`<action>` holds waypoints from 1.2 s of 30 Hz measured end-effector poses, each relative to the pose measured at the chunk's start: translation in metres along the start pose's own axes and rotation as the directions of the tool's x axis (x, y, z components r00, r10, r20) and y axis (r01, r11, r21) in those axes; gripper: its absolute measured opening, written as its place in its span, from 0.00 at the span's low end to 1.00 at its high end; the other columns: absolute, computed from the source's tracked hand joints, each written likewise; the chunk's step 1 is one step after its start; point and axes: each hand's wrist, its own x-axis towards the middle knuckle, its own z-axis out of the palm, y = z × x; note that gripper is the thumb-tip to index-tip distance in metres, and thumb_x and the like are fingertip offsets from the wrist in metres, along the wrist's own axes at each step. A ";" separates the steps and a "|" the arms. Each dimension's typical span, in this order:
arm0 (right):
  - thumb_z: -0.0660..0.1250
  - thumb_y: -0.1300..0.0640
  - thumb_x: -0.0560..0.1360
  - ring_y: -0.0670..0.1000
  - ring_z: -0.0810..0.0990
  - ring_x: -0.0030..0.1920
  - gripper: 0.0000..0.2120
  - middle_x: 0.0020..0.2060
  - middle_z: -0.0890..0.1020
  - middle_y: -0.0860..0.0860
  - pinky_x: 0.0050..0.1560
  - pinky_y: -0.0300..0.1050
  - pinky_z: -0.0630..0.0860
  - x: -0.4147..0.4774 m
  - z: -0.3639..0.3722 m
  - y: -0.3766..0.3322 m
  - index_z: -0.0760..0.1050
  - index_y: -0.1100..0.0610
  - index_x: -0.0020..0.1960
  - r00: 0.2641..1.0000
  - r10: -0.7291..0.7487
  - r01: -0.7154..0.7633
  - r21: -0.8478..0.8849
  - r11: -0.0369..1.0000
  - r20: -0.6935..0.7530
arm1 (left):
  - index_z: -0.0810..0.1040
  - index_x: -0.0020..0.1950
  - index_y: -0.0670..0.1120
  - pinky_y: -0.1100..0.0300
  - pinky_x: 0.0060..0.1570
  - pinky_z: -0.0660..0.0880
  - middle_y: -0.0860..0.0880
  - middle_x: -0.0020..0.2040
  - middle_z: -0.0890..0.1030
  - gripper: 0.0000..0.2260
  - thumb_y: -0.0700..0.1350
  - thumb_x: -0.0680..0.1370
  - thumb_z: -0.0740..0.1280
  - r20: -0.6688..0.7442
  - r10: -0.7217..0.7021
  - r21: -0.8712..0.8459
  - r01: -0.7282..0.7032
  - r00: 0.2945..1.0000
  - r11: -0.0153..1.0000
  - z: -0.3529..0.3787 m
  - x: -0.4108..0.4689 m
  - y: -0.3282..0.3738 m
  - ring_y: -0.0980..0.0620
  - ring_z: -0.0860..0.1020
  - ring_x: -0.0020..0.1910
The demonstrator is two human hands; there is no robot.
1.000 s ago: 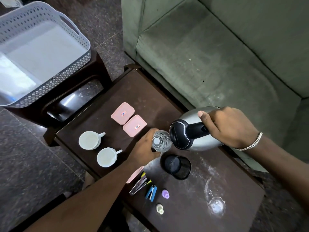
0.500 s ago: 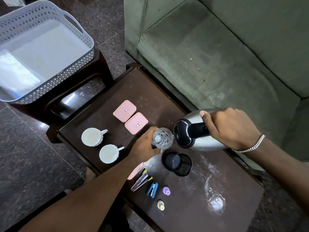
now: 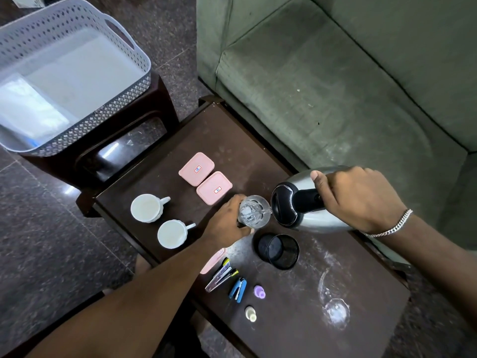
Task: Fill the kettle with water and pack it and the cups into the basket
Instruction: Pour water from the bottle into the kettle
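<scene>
A dark wooden bench (image 3: 258,156) stands beside a green sofa (image 3: 348,81) on a speckled stone floor. On a smaller stand to the left sits the grey perforated basket (image 3: 134,63); a pale sheet lies inside it, hard to make out. The right hand (image 3: 358,197) grips the black handle of the steel kettle (image 3: 304,210), tilted with its spout at the rim of a clear glass (image 3: 253,211) that the left hand (image 3: 227,220) clasps. Two white cups (image 3: 147,208) stand empty nearby, beside two pink lidded boxes (image 3: 205,178). A black mesh cup (image 3: 280,251) lies on its side below the kettle. A third pink box is mostly hidden under the left forearm. Staplers (image 3: 222,276) and small bottles lie near the front edge.
</scene>
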 end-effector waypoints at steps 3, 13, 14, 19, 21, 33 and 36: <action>0.48 0.44 0.84 0.64 0.78 0.30 0.31 0.23 0.68 0.54 0.32 0.48 0.68 -0.001 -0.001 -0.002 0.71 0.57 0.29 1.000 0.012 -0.012 -0.003 1.000 -0.003 | 0.68 0.66 0.54 0.46 0.56 0.79 0.55 0.60 0.78 0.33 0.47 0.65 0.78 0.001 0.001 0.007 -0.001 1.000 1.000 0.000 0.000 -0.001 0.50 0.78 0.59; 0.48 0.45 0.84 0.62 0.74 0.27 0.31 0.23 0.68 0.52 0.31 0.48 0.68 -0.001 -0.003 -0.004 0.70 0.57 0.28 1.000 0.021 -0.021 -0.002 1.000 -0.010 | 0.68 0.66 0.53 0.47 0.57 0.77 0.54 0.61 0.77 0.33 0.47 0.66 0.79 -0.001 0.016 0.030 -0.016 1.000 0.999 0.001 0.001 -0.003 0.51 0.76 0.60; 0.48 0.45 0.84 0.62 0.75 0.28 0.31 0.23 0.69 0.53 0.32 0.48 0.68 -0.001 -0.003 -0.004 0.71 0.57 0.28 1.000 0.020 -0.020 0.000 1.000 -0.014 | 0.68 0.66 0.53 0.48 0.57 0.77 0.54 0.61 0.77 0.33 0.47 0.66 0.79 -0.001 0.016 0.031 -0.016 1.000 0.999 0.001 0.001 -0.003 0.51 0.76 0.60; 0.47 0.44 0.83 0.62 0.76 0.29 0.31 0.24 0.73 0.54 0.32 0.48 0.71 -0.001 -0.002 -0.004 0.70 0.57 0.28 0.999 0.025 -0.025 0.004 1.000 -0.031 | 0.68 0.67 0.52 0.48 0.59 0.77 0.53 0.62 0.77 0.33 0.47 0.66 0.80 0.004 0.018 0.027 -0.019 1.000 0.999 0.002 0.002 -0.004 0.51 0.76 0.61; 0.47 0.44 0.83 0.63 0.77 0.29 0.31 0.25 0.73 0.55 0.32 0.48 0.70 -0.002 -0.002 -0.005 0.70 0.57 0.28 0.999 0.025 -0.025 0.002 1.000 -0.035 | 0.69 0.68 0.51 0.47 0.59 0.77 0.52 0.62 0.77 0.33 0.47 0.66 0.80 0.007 0.015 0.029 -0.016 1.000 0.999 0.002 0.002 -0.005 0.50 0.76 0.62; 0.50 0.43 0.83 0.62 0.75 0.29 0.29 0.22 0.69 0.52 0.34 0.50 0.72 0.003 0.010 0.020 0.62 0.52 0.25 0.997 0.079 -0.076 0.230 0.970 -0.001 | 0.67 0.68 0.52 0.46 0.60 0.77 0.53 0.62 0.77 0.35 0.47 0.66 0.81 0.054 -0.006 0.016 0.005 0.999 1.000 -0.003 0.000 -0.005 0.51 0.76 0.61; 0.53 0.44 0.84 0.61 0.76 0.29 0.30 0.22 0.73 0.53 0.34 0.51 0.73 0.003 0.017 0.032 0.67 0.50 0.24 0.992 0.127 -0.125 0.335 0.934 0.015 | 0.66 0.68 0.52 0.47 0.60 0.77 0.53 0.62 0.77 0.36 0.48 0.65 0.81 0.067 -0.010 0.015 0.009 0.998 1.000 -0.005 0.002 -0.005 0.51 0.76 0.61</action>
